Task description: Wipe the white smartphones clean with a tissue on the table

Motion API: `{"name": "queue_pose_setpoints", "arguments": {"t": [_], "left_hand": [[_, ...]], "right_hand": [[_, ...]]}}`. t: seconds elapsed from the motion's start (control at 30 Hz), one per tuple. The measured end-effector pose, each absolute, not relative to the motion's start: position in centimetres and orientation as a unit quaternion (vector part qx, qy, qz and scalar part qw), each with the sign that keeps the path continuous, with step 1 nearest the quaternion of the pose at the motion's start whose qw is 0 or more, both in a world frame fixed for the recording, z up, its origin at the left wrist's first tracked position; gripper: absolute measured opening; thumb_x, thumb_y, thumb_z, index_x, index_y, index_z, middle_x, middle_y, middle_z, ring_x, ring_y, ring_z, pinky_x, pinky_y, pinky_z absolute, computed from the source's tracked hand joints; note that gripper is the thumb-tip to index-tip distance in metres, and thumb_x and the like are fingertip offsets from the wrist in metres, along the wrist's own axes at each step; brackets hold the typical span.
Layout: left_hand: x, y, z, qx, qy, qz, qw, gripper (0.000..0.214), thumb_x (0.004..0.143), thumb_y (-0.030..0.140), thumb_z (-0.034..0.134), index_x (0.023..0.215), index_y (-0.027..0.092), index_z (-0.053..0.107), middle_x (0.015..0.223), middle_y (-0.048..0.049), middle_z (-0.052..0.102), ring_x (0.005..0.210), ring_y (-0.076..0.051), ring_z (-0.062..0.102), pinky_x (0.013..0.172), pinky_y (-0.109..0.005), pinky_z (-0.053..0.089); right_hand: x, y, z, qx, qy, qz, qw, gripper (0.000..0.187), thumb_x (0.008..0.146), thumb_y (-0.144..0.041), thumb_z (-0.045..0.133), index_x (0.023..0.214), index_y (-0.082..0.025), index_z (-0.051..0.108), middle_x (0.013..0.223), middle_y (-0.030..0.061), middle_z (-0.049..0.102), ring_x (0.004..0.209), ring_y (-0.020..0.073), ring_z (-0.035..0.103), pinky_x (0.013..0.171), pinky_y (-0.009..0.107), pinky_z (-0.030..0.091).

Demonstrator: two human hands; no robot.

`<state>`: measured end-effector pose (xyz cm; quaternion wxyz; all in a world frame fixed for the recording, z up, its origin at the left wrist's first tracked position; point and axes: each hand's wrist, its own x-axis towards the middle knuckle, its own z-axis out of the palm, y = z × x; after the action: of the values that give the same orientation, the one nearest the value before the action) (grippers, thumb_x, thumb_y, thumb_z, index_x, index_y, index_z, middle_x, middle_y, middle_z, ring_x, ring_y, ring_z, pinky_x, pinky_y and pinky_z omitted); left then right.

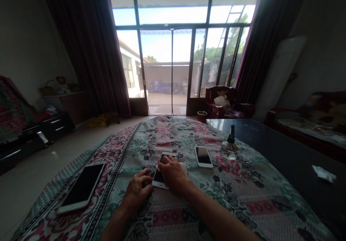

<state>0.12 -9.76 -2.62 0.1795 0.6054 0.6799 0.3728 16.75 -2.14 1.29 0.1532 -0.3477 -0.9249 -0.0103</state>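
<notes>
A white smartphone (pixel 160 180) with a dark screen lies on the patterned cloth in front of me. My right hand (pixel 173 170) is over it, fingers curled down onto the screen and covering much of it. A white tissue (pixel 183 167) shows at the right side of that hand, mostly hidden beneath it. At the phone's lower left edge is my left hand (pixel 139 187), its fingers apart and bent, thumb and fingertips by the frame. To the right lies a smaller white phone (pixel 204 157). A large white tablet (pixel 82 187) with a black screen rests at the left.
A clear spray bottle (pixel 229 148) with a black nozzle stands right of the small phone. The floral cloth (pixel 173 230) drapes over the working surface. On a dark table (pixel 283 151) at the right lies a crumpled tissue (pixel 323 173). Glass doors are ahead.
</notes>
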Motion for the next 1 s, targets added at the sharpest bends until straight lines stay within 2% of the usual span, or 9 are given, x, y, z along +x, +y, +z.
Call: {"name": "queue_pose_setpoints", "arguments": {"t": [0.17,0.3,0.5,0.77,1.0], "left_hand": [[0.0,-9.8,-2.9,0.599,0.681,0.388,0.161,0.013,0.063,0.020,0.064,0.070,0.023,0.073,0.122,-0.0073,0.067,0.118,-0.029,0.060,0.104,-0.043,0.044],[0.0,-9.8,-2.9,0.601,0.679,0.391,0.159,0.017,0.062,0.021,0.064,0.076,0.022,0.074,0.122,-0.0071,0.067,0.117,-0.028,0.060,0.103,-0.042,0.045],[-0.3,-9.8,-3.0,0.602,0.676,0.394,0.160,0.020,0.064,0.021,0.062,0.079,0.022,0.074,0.121,-0.0070,0.068,0.116,-0.027,0.061,0.103,-0.041,0.046],[-0.5,-9.7,-3.5,0.615,0.669,0.389,0.151,0.025,0.070,0.019,0.055,0.086,0.020,0.074,0.123,-0.0082,0.067,0.118,-0.026,0.059,0.105,-0.042,0.044],[-0.7,-9.4,-4.5,0.626,0.646,0.422,0.112,0.033,0.069,0.016,0.055,0.095,0.022,0.074,0.119,-0.0066,0.069,0.114,-0.025,0.061,0.104,-0.043,0.046]], "right_hand": [[17.0,-4.3,1.3,-0.301,-0.940,0.004,0.162,0.017,0.088,-0.024,0.050,0.087,-0.021,0.067,0.099,0.0071,0.061,0.088,0.0192,0.052,0.079,0.031,0.038],[17.2,-4.5,1.1,-0.267,-0.948,0.026,0.173,0.016,0.087,-0.023,0.052,0.080,-0.021,0.066,0.095,0.0040,0.061,0.084,0.0164,0.052,0.080,0.030,0.037],[17.7,-3.1,1.0,-0.308,-0.933,0.020,0.183,0.022,0.092,-0.024,0.047,0.082,-0.020,0.067,0.094,0.0048,0.059,0.088,0.0167,0.050,0.080,0.029,0.034],[17.5,-4.4,1.2,-0.240,-0.956,0.023,0.168,0.016,0.089,-0.024,0.051,0.081,-0.021,0.065,0.093,0.0037,0.059,0.084,0.0162,0.051,0.079,0.029,0.035],[18.4,-2.9,1.5,-0.260,-0.951,0.024,0.164,0.019,0.091,-0.024,0.050,0.084,-0.021,0.067,0.091,0.0033,0.058,0.084,0.0157,0.050,0.077,0.028,0.034]]}}
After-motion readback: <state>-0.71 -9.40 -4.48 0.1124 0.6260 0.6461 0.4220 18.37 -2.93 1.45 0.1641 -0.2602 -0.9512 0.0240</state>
